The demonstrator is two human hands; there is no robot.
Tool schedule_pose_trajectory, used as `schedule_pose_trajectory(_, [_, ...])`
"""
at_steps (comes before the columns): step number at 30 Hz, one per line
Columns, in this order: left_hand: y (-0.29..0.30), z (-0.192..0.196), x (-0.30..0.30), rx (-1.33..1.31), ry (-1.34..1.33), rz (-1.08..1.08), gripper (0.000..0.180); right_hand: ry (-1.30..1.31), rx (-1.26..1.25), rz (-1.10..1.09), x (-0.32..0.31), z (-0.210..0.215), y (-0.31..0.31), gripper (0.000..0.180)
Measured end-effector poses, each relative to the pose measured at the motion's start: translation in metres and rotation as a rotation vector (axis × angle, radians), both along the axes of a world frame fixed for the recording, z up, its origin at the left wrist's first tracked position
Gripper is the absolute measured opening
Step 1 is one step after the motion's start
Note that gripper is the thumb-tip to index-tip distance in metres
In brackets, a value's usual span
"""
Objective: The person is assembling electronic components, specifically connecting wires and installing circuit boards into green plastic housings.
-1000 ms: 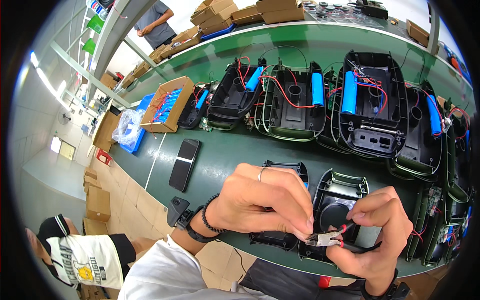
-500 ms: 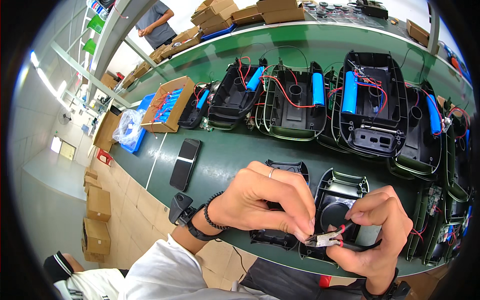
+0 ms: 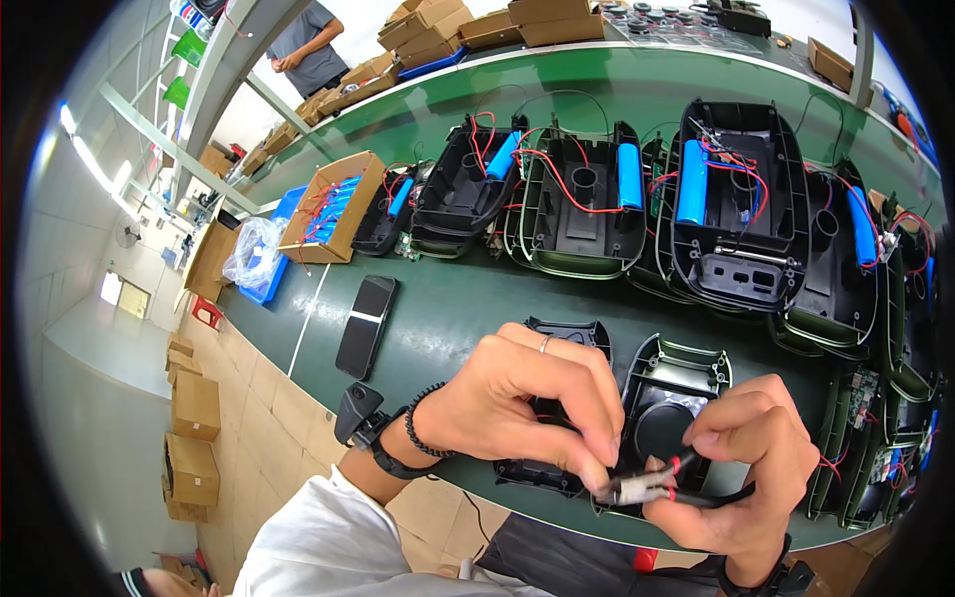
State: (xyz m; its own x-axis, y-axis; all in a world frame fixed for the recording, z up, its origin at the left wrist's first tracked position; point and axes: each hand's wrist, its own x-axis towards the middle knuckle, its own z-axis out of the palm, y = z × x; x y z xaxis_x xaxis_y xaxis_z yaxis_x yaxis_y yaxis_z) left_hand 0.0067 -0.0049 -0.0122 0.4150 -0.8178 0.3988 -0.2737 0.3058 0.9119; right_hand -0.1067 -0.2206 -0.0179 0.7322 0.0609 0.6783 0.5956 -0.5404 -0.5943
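Across the long green workbench (image 3: pixel 448 308), black plastic shells (image 3: pixel 585 227) line the far side, with an open brown cardboard box (image 3: pixel 360 216) to their left. Over the near edge, right of centre, are the bare left hand (image 3: pixel 532 398), fingertips drawn narrow, and the bare right hand (image 3: pixel 761 463), holding red-and-black-handled metal pliers (image 3: pixel 640 490) with their nose at the left fingertips; whether those pinch anything, I cannot tell

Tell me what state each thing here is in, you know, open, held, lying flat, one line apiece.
Pliers, held; blurred, so whether the jaws are open or shut is unclear.
Right hand, gripping the pliers' handles.
Left hand, pinched, fingers close by the pliers' tip.
Phone, lying flat, dark with a glare band.
Cardboard box, open, holding blue batteries.
Plastic bag, crumpled.
Black housings, open, insides showing.
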Motion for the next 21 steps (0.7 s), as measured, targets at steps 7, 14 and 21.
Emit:
schedule_pose_trajectory(7, [-0.001, -0.003, -0.002, -0.056, 0.057, 0.243, 0.012, 0.020, -0.055, -0.179, 0.007, -0.003, -0.005, 0.044])
schedule_pose_trajectory(14, [-0.003, 0.007, -0.005, 0.098, -0.008, 0.189, 0.071, -0.120, -0.139, -0.278, 0.011, 0.005, -0.002, 0.045])
schedule_pose_trajectory(21, [0.002, 0.002, -0.005, 0.092, -0.051, 0.100, 0.043, -0.070, -0.171, -0.273, 0.006, 0.009, 0.004, 0.045])
